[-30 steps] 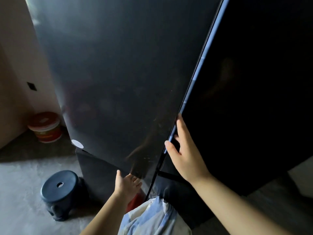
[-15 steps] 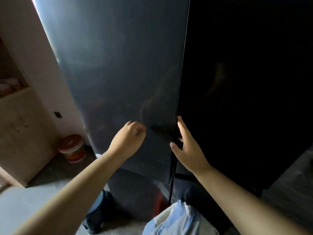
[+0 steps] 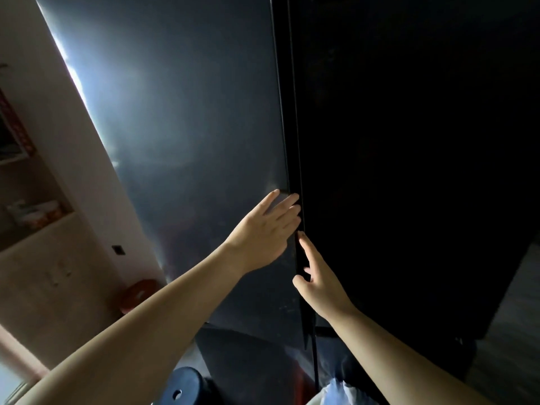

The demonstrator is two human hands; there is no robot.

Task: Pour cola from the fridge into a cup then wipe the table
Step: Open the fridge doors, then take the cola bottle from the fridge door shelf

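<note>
Down by the person's legs sits a dark round stool (image 3: pixel 182 387), and a red-lidded tub (image 3: pixel 140 293) stands on the floor against the wall. Both hands reach up to the tall dark fridge (image 3: pixel 204 127): the left hand (image 3: pixel 263 235) is spread flat, its fingertips at the seam between the doors. Just below, the right hand (image 3: pixel 317 280) hooks the right door's edge with loose fingers, gripping nothing else.

We're looking at a pretty dim room, with a pale wall (image 3: pixel 73 159) running down the left. A light wooden cabinet (image 3: pixel 49 285) is sitting against it, open shelves (image 3: pixel 32 211) above holding some blurry stuff. A red-lidded bucket (image 3: pixel 140 293) is resting on the floor by the wall, and a dark round stool (image 3: pixel 181 387) is poking in at the bottom.
</note>
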